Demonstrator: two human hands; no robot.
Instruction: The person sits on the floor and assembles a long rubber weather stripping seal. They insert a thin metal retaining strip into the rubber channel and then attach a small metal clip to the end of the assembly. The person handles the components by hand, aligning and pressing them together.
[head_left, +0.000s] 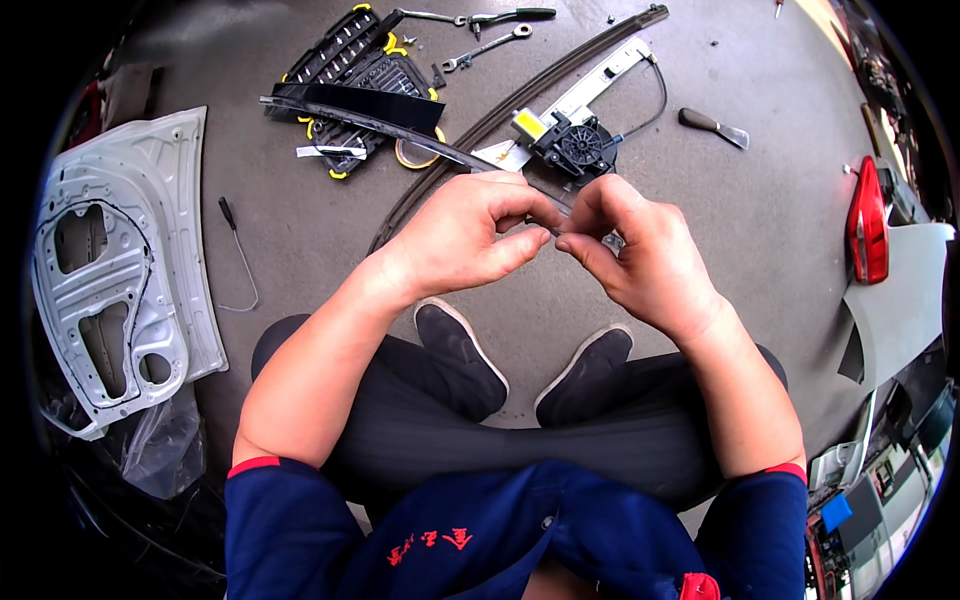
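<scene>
My left hand (pixel 455 228) and my right hand (pixel 645 250) meet in front of me, with bent fingers and thumbs pinched close together. Between them is the near end of a long dark window trim strip (pixel 385 128); the fingers hide much of that end. From my hands the strip slants away to the far left, where a black, glossy triangular panel (pixel 350 105) adjoins it. Just beyond my right hand lies a window regulator (pixel 580 145) with a black motor, metal rail and cable. A curved dark rubber channel (pixel 500 110) runs beside the regulator on the floor.
An open black tool case (pixel 365 60) with yellow latches, a ratchet (pixel 512 14), wrenches (pixel 490 47) and a tape roll (pixel 415 153) lie ahead. A scraper (pixel 715 128) is right; a hooked tool (pixel 238 250) and white door shell (pixel 130 260) are left. A red tail light (pixel 868 222) stands far right.
</scene>
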